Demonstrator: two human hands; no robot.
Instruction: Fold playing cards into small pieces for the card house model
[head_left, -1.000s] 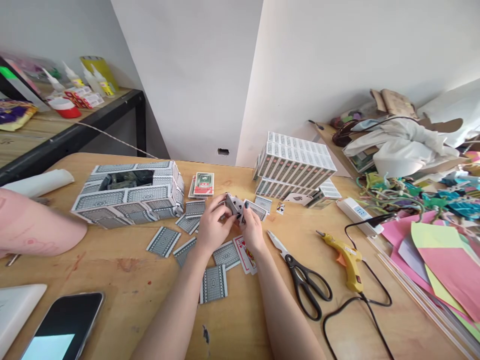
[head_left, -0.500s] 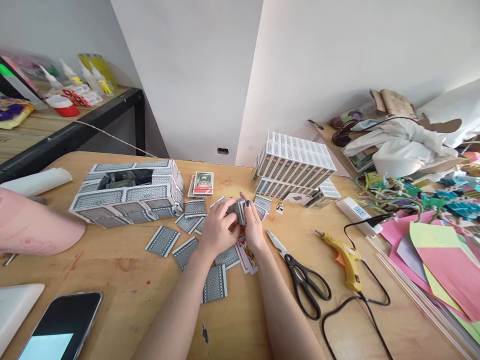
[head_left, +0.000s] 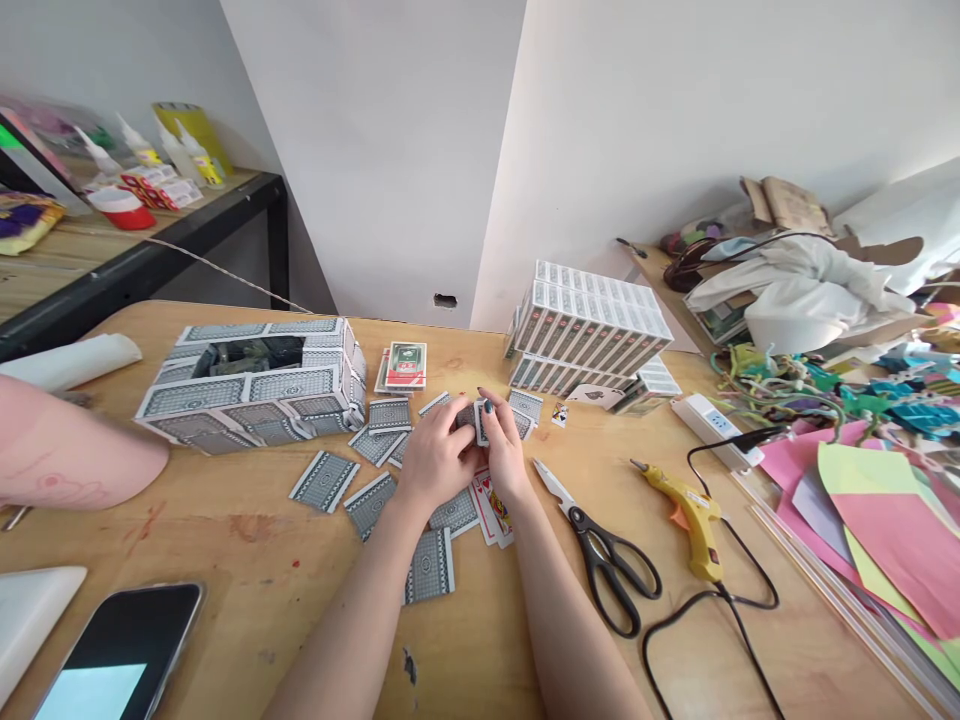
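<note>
Both my hands meet over the middle of the table, closed around a small grey-backed playing card (head_left: 481, 424). My left hand (head_left: 437, 450) grips it with curled fingers, partly hiding it. My right hand (head_left: 504, 445) holds its right side between thumb and fingers. Whether it is one card or more, and how it is bent, I cannot make out. Several grey-patterned cards (head_left: 325, 481) lie face down around my hands. Face-up cards (head_left: 491, 510), one a picture card, show under my right wrist. A box covered in cards (head_left: 247, 390), with an opening in its top, stands to the left.
Scissors (head_left: 596, 545) and a yellow glue gun (head_left: 694, 520) with a black cord lie to the right. Stacked card packs (head_left: 592, 320) stand behind, two packs (head_left: 406, 366) nearer the middle. A phone (head_left: 124, 650) lies front left; a power strip (head_left: 716, 430) and coloured paper (head_left: 874, 520) sit right.
The card between my hands has turned slightly, and my right fingers have shifted a little over it. The surrounding cards and tools stay where they were.
</note>
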